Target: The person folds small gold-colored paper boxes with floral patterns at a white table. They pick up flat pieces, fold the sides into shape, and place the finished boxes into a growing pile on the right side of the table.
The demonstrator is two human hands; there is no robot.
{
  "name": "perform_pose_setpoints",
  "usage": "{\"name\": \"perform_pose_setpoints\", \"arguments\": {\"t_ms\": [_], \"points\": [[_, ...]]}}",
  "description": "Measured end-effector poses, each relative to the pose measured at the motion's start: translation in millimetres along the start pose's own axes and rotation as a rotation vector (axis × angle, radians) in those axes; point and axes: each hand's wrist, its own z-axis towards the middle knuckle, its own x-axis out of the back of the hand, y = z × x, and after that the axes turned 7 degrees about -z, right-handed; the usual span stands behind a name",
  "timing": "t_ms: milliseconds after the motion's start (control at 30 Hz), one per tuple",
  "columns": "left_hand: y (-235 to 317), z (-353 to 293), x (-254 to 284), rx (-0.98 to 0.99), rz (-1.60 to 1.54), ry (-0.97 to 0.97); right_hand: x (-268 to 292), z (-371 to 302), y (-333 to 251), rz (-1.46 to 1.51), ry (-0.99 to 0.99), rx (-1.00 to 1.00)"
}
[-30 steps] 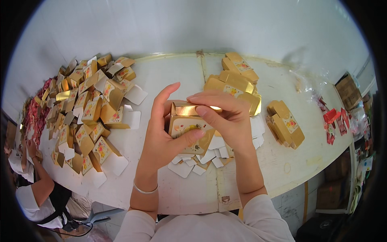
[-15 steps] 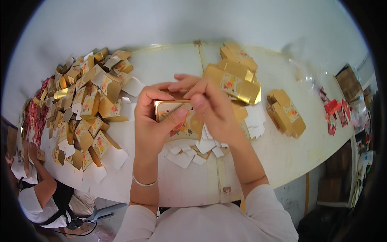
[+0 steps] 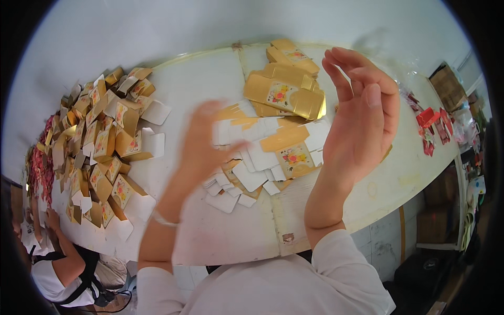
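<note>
My left hand (image 3: pixel 202 139) is smeared by motion over the left edge of a spread of flat white-and-gold carton blanks (image 3: pixel 251 176). Its thumb stands apart from the fingers, and nothing shows in its grip. On the right, my right hand (image 3: pixel 362 113) is raised with loosely curled fingers and holds nothing visible. A gold carton (image 3: pixel 294 157) printed with flowers lies face up on the blanks between the hands. Behind them is a stack of flat gold cartons (image 3: pixel 283 94). My right hand hides nearly all of another gold stack at its right.
Folded gold boxes (image 3: pixel 113 136) with open flaps are heaped on the left of the white table (image 3: pixel 226 236). Red packets (image 3: pixel 39 163) are piled beyond them, near another person's arm (image 3: pixel 65 247). Red items (image 3: pixel 430 118) and clear plastic lie at the right end.
The flowered gold carton that both hands held is out of them. My hands have parted, the left moving left and the right moving up to the right. The view has shifted slightly.
</note>
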Motion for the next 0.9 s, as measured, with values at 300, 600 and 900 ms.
{"name": "perform_pose_setpoints", "arguments": {"t_ms": [300,600,900], "points": [[18.1,12.1,-110.7,0.119,0.374,-0.391,20.0,2.4,-16.2,-0.067,-0.023,0.107],[38.1,2.8,9.5,0.429,-0.526,0.156,6.9,-0.8,-11.6,-0.022,-0.142,-0.171],[41.3,-2.7,5.7,0.178,-0.739,0.432,-32.1,-14.5,12.5,-0.745,-0.555,-0.027]]}}
